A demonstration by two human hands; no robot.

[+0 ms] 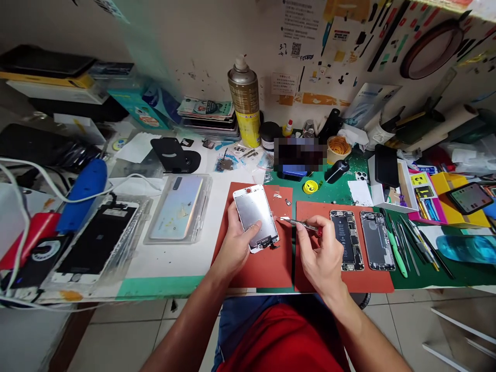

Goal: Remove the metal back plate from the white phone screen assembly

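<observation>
A white-edged phone screen assembly with a silvery metal back is held tilted above the left red mat. My left hand grips it by its left edge, the thumb lying across the metal back. A flex cable hangs at its lower end. My right hand pinches a thin metal screwdriver, its tip pointing left, just short of the screen's right edge. Right of that hand, on the right red mat, lie an opened phone body with a black battery and a second phone housing.
A boxed phone and a wrapped black screen lie on the left. Tweezers and a green pry tool are at the right. A spray can, a yellow cap and a white box stand behind.
</observation>
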